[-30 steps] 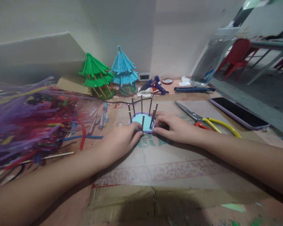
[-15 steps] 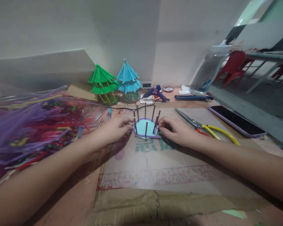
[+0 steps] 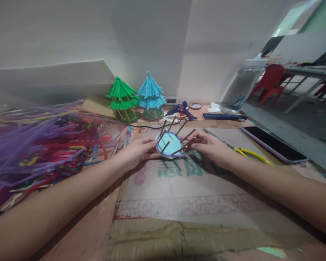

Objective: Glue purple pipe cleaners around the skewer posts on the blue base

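A light-blue round base [image 3: 171, 143] has a purple pipe cleaner [image 3: 158, 148] around its rim and several thin brown sticks [image 3: 182, 127] standing from it. It is tilted, its sticks leaning to the right. My left hand [image 3: 139, 150] pinches the base's left edge between thumb and fingers. At the right edge, my right hand [image 3: 209, 146] is closed with bent fingers among the sticks; its exact contact is partly hidden. A loose pipe cleaner end sticks out at the lower right of the rim.
Scissors [image 3: 243, 150] and a phone [image 3: 274, 144] lie right. Behind stand green [image 3: 122, 98] and blue [image 3: 151, 95] tiered models, a glue gun [image 3: 180, 110], a dark-blue cutter [image 3: 225, 116] and a clear bottle [image 3: 240, 87]. Pipe cleaners [image 3: 38, 145] pile up left; cardboard [image 3: 206, 203] covers the table.
The base stood level, with upright sticks and both hands beside it. Now it is tilted to the right, my left hand grips its edge, and my right fingers are among the sticks.
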`<move>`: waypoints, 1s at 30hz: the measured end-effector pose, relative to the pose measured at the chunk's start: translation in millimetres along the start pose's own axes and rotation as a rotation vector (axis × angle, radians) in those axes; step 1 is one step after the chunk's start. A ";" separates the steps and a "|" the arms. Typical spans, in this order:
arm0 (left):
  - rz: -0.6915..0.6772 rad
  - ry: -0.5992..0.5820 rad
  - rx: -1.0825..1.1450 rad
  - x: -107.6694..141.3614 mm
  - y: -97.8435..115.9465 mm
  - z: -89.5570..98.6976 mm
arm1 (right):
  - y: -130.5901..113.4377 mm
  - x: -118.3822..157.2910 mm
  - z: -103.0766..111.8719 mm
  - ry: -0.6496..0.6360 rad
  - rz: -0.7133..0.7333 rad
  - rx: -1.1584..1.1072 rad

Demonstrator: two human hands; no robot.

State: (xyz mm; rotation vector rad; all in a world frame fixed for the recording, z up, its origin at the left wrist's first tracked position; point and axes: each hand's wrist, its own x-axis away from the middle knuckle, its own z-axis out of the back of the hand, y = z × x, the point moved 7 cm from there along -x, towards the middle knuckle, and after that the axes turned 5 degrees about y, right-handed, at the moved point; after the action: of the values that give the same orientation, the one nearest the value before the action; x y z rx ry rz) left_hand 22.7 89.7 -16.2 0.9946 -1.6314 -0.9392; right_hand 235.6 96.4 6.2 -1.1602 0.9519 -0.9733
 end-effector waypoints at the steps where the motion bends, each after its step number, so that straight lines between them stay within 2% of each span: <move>1: 0.006 0.020 0.011 0.9 1.1 0.3 | -0.7 0.3 0.5 0.012 -0.009 -0.044; 4: 0.029 0.074 0.038 3.7 3.5 2.1 | -4.9 -0.2 2.0 0.030 0.013 -0.135; 7: 0.028 0.037 0.056 5.0 3.0 -0.4 | -14.9 0.8 5.2 0.047 0.135 -0.085; 9: 0.001 0.012 0.062 5.2 2.2 -1.7 | -27.4 6.4 8.8 0.098 0.296 0.074; 12: -0.046 0.005 0.053 5.6 0.9 -2.1 | -50.0 24.7 5.6 0.179 0.601 0.450; 14: -0.062 -0.001 0.027 6.2 0.2 -3.4 | -58.9 37.4 -3.8 0.176 0.759 0.662; 16: -0.063 -0.007 -0.006 7.1 -0.4 -5.3 | -61.8 45.5 -13.8 0.136 0.850 0.777; 18: -0.050 -0.014 -0.040 8.1 -1.4 -7.2 | -60.9 47.9 -20.7 0.098 0.877 0.830; 21: -0.045 -0.041 -0.068 9.4 -2.4 -9.5 | -57.0 45.0 -24.2 0.069 0.832 0.844; 25: -0.073 -0.086 -0.058 9.4 -2.9 -10.4 | -55.0 44.4 -23.1 0.082 0.793 0.887; 30: -0.066 -0.085 -0.077 8.7 -3.9 -10.0 | -55.0 46.6 -21.8 0.092 0.781 0.919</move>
State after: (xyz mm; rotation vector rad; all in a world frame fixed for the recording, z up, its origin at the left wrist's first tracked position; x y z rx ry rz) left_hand 31.2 79.1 -14.5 0.9717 -1.6280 -1.0940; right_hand 222.5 38.9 53.1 0.0522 0.7754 -0.6699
